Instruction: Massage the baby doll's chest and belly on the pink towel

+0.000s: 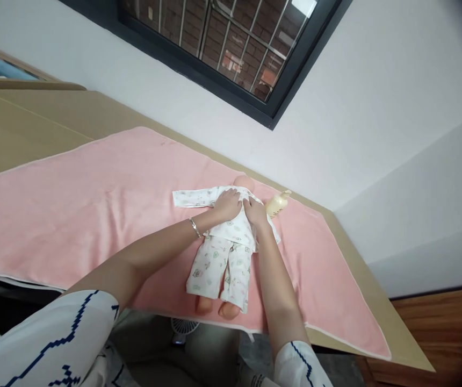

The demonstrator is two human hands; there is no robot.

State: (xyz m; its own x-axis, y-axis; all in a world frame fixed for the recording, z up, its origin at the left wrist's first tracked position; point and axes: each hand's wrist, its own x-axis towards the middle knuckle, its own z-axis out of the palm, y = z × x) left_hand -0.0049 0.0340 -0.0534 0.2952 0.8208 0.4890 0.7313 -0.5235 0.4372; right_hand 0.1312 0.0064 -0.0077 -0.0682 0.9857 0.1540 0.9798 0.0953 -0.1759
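A baby doll (204, 305) in a white printed shirt (231, 231) and matching trousers (210, 266) lies on a pink blanket (134, 177). Its head points toward the wall and its feet toward me. My left hand (228, 205) rests on the shirt's chest, fingers stretched out over the cloth. Close beside it, my right hand (256, 212) touches the other side of the chest, with fingers apart. One sleeve (193, 198) extends straight out to the left; the other is partly behind my right forearm. The hands and shirt cover most of the doll's upper body.
A pale yellow bottle (276, 204) lies beside the doll's shoulder on the right. Under the blanket is a tan table (410, 352), set against a white wall (376, 107) with a barred window (231, 43). A small fan (185, 325) is below the front edge.
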